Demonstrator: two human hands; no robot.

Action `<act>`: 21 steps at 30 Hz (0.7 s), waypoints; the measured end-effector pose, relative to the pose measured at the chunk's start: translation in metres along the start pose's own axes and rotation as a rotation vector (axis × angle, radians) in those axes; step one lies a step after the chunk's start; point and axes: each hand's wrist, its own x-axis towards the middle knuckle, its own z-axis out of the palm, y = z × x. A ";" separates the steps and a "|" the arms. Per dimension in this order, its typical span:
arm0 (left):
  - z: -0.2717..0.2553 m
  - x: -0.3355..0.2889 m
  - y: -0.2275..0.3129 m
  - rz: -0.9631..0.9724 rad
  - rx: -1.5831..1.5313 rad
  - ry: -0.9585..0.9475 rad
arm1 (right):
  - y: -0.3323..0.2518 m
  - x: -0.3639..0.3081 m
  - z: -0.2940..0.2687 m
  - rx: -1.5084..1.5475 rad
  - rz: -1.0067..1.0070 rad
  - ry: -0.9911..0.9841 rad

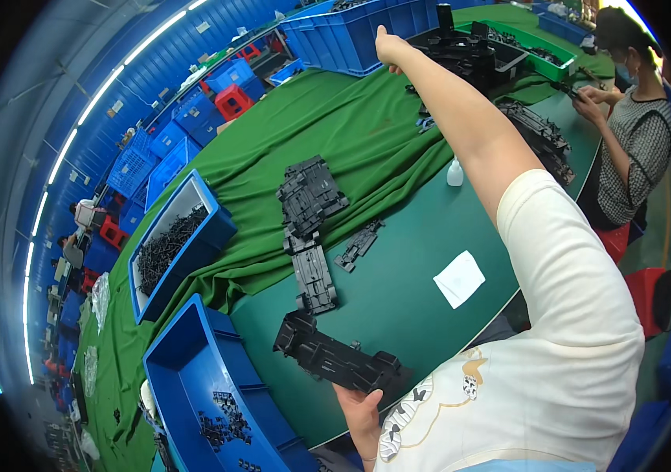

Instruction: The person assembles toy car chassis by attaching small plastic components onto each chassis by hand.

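My left hand (360, 409) grips one end of a long black plastic chassis-like part (335, 358), held tilted above the near edge of the green table. Stretched far out, my right hand (389, 51) is beside a large blue crate (331, 43) and a dark heap of black plastic parts (461, 53); its fingers are mostly hidden. Several similar black chassis parts (312, 197) lie overlapping in the middle of the table. Beside them rests a smaller black moulded piece (360, 245).
Left of the table parts stand a blue bin of thin black pieces (169, 245) and a deeper blue bin (194, 338) with small black pieces. A white paper (459, 278) and white bottle (455, 173) lie rightward. Another person (634, 149) handles something at far right, near a green tray (559, 71).
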 end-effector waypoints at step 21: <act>-0.032 -0.016 0.001 0.012 -0.270 0.333 | 0.081 -0.210 0.121 -0.248 -0.872 -1.062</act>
